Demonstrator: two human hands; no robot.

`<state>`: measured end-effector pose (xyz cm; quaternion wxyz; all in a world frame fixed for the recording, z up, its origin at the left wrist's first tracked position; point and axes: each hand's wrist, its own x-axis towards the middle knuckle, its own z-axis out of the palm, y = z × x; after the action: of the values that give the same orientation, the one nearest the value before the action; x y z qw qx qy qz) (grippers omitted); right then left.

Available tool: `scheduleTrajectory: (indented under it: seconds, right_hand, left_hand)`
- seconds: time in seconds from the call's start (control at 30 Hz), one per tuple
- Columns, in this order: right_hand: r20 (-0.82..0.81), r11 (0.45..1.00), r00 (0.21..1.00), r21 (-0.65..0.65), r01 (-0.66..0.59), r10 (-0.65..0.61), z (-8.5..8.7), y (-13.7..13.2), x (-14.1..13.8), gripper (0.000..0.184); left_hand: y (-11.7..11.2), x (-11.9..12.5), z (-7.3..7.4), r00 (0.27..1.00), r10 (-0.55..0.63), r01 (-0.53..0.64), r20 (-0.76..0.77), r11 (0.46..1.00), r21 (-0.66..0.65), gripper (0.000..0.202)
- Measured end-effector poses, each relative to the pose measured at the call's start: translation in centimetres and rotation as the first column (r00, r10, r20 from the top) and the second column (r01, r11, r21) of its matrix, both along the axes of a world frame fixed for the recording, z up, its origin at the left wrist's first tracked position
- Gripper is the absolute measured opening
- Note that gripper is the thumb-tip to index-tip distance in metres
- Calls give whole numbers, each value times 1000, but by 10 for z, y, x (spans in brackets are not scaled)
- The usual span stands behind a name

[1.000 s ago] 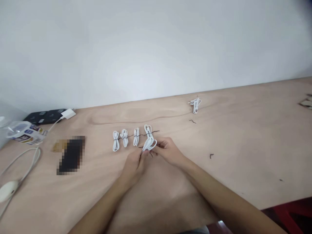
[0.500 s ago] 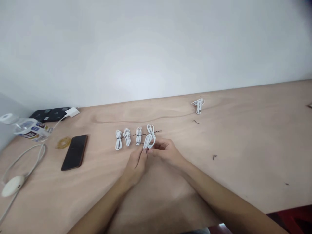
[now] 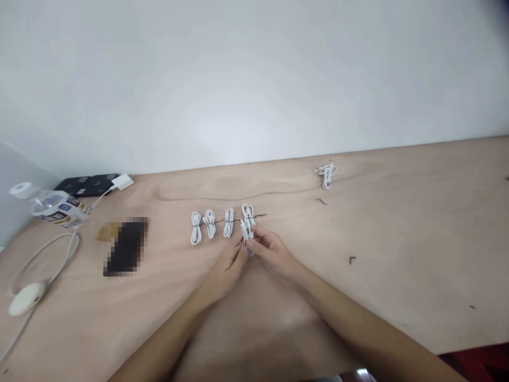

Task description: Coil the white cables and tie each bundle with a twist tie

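Pinched between the fingertips of the left hand [image 3: 227, 263] and the right hand [image 3: 271, 252], a coiled white cable [image 3: 247, 231] stands just above the wooden table [image 3: 397, 223], right in front of a row of tied cable bundles [image 3: 209, 224]. Far left lies a plastic bottle [image 3: 59, 206]; whether anything is in it cannot be told.

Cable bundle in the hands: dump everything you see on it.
The cable bundle is thin white cord, plastic-looking, folded into a short hank of loops. It stands roughly upright close over the wooden table, pinched between the left hand and right hand, right beside a row of tied bundles.
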<state>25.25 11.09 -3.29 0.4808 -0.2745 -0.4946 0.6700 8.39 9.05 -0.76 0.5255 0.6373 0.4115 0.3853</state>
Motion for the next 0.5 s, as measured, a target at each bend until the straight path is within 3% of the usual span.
scheduleTrajectory:
  seconds: [0.17,0.27,0.37,0.5]
  right_hand:
    - [131,992,988,103,69,-82,3,0,1,33]
    - [177,992,980,100,80,-97,5,0,3,33]
    - [223,990,968,103,95,-116,7,1,5,32]
    - [294,983,944,148,109,-149,5,3,6,34]
  left_hand:
    - [1,-5,0,981,-48,65,-186,994,89,37]
    - [2,-10,-5,956,62,15,-285,965,260,23]
    - [5,-15,-10,938,246,-98,-244,864,494,29]
    - [12,-21,-15,935,279,-31,-217,676,736,30]
